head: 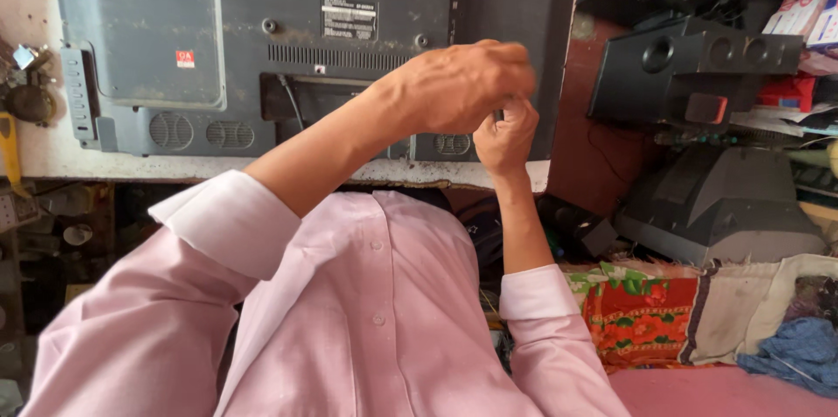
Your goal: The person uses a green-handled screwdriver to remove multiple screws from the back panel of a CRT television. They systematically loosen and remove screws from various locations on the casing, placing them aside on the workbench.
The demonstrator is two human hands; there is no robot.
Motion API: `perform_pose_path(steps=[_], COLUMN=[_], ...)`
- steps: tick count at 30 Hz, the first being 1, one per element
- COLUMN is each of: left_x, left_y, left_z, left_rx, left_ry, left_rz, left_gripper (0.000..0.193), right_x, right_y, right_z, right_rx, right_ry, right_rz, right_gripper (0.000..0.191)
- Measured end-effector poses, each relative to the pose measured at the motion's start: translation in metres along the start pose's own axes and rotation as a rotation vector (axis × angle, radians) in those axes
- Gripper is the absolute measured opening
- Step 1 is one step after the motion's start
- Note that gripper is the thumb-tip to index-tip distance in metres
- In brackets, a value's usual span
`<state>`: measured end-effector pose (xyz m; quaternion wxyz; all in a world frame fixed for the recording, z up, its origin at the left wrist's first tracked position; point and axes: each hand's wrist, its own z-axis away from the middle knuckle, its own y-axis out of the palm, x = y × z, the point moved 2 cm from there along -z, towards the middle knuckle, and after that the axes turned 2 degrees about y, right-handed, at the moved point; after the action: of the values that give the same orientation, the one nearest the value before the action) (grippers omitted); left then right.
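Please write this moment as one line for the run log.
left hand: fist closed, over television back panel | right hand: fingers pinched just below left hand, held thing hidden | panel: lying on workbench, rear side up

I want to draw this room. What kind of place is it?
Probably an electronics repair shop. A grey flat television lies back-up on the bench under both hands, with a black plastic speaker box and dark old set casings piled beside it.

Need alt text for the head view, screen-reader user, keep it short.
Seen from above, a person's left hand and right hand meet, fingers pinched, over the lower right of a grey flat-screen TV back panel lying on a worn workbench. The person wears a pink shirt; black speakers and patterned cloth sit to the right.
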<state>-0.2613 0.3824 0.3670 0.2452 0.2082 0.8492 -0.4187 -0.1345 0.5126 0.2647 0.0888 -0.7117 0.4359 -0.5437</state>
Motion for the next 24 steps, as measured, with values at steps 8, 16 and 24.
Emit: perform_pose_path(steps=[8, 16, 24], left_x=[-0.008, 0.006, 0.03], left_y=[0.003, 0.003, 0.042], left_z=[-0.014, 0.016, 0.087], left_rx=[0.095, -0.131, -0.08], left_ry=[-0.211, -0.569, -0.637], left_rz=[-0.351, -0.051, 0.144], left_gripper=[0.058, 0.059, 0.018], right_x=[-0.008, 0.014, 0.034], right_y=[0.01, 0.0, -0.006], right_z=[0.015, -0.001, -0.009], right_rx=[0.08, 0.106, 0.008], right_ry=[0.003, 0.242, 0.184], right_rz=[-0.1, -0.099, -0.098], right_gripper=[0.027, 0.02, 0.026])
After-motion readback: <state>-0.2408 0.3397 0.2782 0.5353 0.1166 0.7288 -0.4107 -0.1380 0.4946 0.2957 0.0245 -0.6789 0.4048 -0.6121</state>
